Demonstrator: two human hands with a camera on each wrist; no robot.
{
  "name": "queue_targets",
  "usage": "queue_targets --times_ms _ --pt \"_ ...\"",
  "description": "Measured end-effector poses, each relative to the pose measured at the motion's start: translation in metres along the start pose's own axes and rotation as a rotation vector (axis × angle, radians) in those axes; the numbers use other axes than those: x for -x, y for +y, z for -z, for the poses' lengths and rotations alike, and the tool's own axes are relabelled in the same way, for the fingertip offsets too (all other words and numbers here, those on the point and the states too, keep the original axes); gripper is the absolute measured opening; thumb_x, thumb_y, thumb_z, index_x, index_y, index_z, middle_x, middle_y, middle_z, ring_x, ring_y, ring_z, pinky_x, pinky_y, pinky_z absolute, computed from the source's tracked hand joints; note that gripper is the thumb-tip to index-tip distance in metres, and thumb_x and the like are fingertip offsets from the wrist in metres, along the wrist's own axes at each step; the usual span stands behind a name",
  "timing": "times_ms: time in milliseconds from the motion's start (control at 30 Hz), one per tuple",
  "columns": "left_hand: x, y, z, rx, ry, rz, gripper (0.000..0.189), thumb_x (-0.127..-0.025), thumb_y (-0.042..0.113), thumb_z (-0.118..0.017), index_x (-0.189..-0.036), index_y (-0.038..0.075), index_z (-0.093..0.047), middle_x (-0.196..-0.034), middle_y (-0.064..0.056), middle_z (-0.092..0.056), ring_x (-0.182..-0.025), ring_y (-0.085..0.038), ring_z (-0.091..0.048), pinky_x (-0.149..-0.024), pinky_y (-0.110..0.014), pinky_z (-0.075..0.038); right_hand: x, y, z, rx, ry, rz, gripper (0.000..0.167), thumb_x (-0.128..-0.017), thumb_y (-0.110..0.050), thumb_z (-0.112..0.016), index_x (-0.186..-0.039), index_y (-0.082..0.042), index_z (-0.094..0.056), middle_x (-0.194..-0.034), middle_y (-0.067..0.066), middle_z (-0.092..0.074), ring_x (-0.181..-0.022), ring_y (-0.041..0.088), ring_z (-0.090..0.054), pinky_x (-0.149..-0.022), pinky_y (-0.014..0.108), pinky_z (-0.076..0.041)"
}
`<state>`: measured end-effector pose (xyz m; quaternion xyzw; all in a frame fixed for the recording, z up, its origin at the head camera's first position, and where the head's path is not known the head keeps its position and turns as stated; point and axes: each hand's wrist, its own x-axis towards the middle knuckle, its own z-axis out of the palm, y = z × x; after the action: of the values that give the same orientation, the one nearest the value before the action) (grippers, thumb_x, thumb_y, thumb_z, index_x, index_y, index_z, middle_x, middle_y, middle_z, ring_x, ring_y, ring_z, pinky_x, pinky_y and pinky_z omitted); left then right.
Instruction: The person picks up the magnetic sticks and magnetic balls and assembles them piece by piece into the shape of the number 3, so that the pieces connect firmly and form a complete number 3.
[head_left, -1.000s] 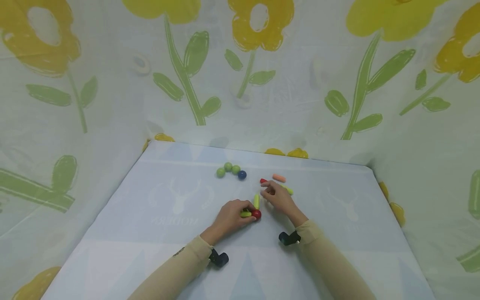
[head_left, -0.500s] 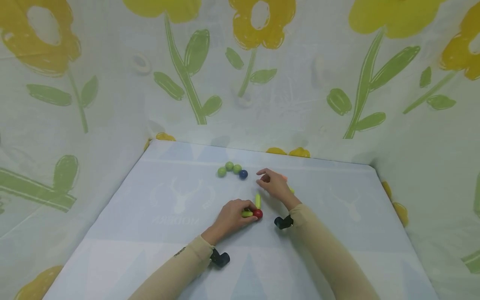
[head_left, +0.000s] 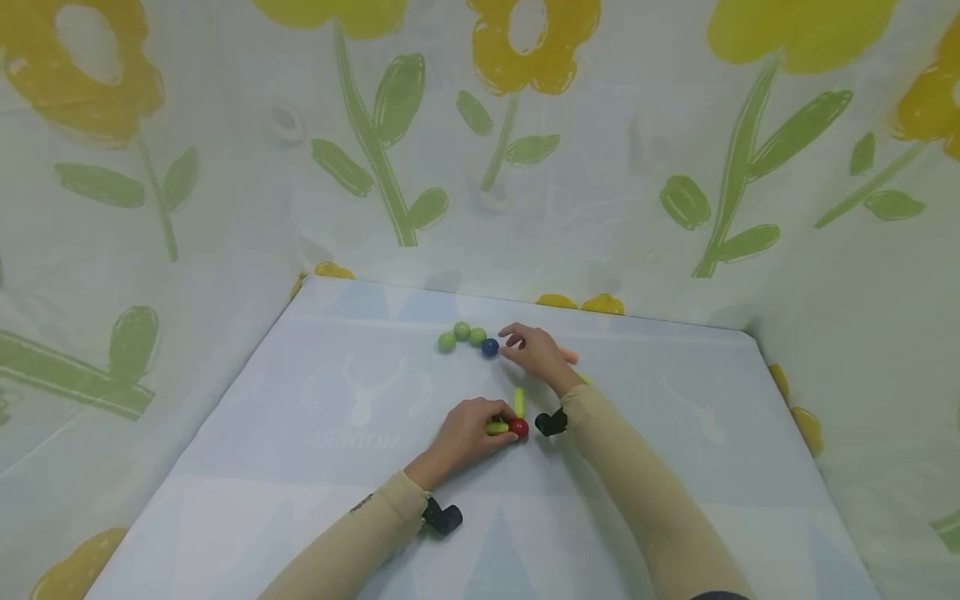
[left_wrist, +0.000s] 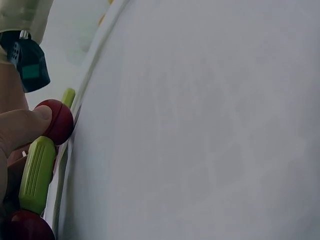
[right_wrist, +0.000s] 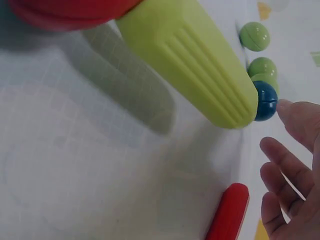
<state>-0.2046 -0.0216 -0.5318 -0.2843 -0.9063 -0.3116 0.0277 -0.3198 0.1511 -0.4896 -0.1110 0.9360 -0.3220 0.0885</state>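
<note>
Pinching the red ball (head_left: pixel 518 429) where two yellow-green rods (head_left: pixel 519 403) meet, the left hand (head_left: pixel 467 431) is low over the pale table (head_left: pixel 262 467); the right hand (head_left: pixel 536 352), grip released and fingers loosely bent, is positioned just beside the blue ball (head_left: pixel 491 347). Flower-printed sheeting (head_left: pixel 585 208) borders the table. The right hand partly covers the orange rod (head_left: pixel 570 356), the left wrist view cuts off a second red ball (left_wrist: pixel 27 227), and contact with the blue ball cannot be confirmed.

red ball (left_wrist: pixel 62 122) partly hidden by left hand (head_left: pixel 467 432), red stick (right_wrist: pixel 228 214) cut off
</note>
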Motion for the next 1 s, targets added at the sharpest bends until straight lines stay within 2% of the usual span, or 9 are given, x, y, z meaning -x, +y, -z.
queue_targets --times_ms 133,300,567,800,1000 --pt "-0.001 0.001 0.000 -0.010 0.011 -0.016 0.020 -0.086 0.037 -0.075 -0.102 0.027 -0.070 -0.089 0.015 -0.069 -0.074 -0.002 -0.051 -0.072 -0.021 -0.042 -0.004 -0.002 -0.002 -0.017 -0.029 -0.005 0.033 -0.094 -0.030 -0.065 -0.127 -0.028 -0.062 -0.117 0.003 -0.067 -0.104 0.022 -0.060 -0.087 0.039 -0.050" --pt "-0.002 0.002 -0.001 -0.016 0.001 -0.013 0.021 -0.086 0.038 -0.074 -0.103 0.027 -0.070 -0.090 0.015 -0.069 -0.073 -0.002 -0.051 -0.071 -0.020 -0.041 -0.009 -0.003 -0.005 -0.001 -0.061 -0.003 0.036 -0.091 -0.027 -0.068 -0.127 -0.031 -0.062 -0.123 0.004 -0.066 -0.107 0.023 -0.058 -0.086 0.037 -0.048" --pt "-0.002 0.002 -0.001 -0.009 -0.004 -0.006 0.021 -0.087 0.038 -0.073 -0.104 0.027 -0.070 -0.090 0.015 -0.069 -0.074 -0.001 -0.051 -0.073 -0.021 -0.042 -0.014 -0.003 -0.012 0.042 -0.053 0.001 0.027 -0.090 -0.026 -0.070 -0.116 -0.029 -0.062 -0.116 0.003 -0.067 -0.099 0.021 -0.059 -0.082 0.035 -0.049" --pt "-0.002 0.001 -0.001 -0.007 0.002 -0.007 0.020 -0.086 0.038 -0.074 -0.103 0.027 -0.070 -0.089 0.016 -0.068 -0.074 -0.002 -0.051 -0.072 -0.021 -0.042 -0.007 -0.008 -0.010 0.031 -0.067 -0.043 0.025 -0.090 -0.024 -0.070 -0.113 -0.028 -0.064 -0.113 0.004 -0.068 -0.100 0.022 -0.060 -0.088 0.039 -0.051" --pt "0.000 -0.001 -0.002 -0.020 0.008 -0.010 0.020 -0.086 0.039 -0.074 -0.102 0.028 -0.070 -0.088 0.016 -0.068 -0.073 -0.002 -0.050 -0.072 -0.020 -0.041 0.006 -0.003 -0.006 0.031 -0.081 -0.010 0.024 -0.089 -0.026 -0.072 -0.113 -0.025 -0.066 -0.109 0.003 -0.070 -0.100 0.020 -0.062 -0.090 0.039 -0.049"
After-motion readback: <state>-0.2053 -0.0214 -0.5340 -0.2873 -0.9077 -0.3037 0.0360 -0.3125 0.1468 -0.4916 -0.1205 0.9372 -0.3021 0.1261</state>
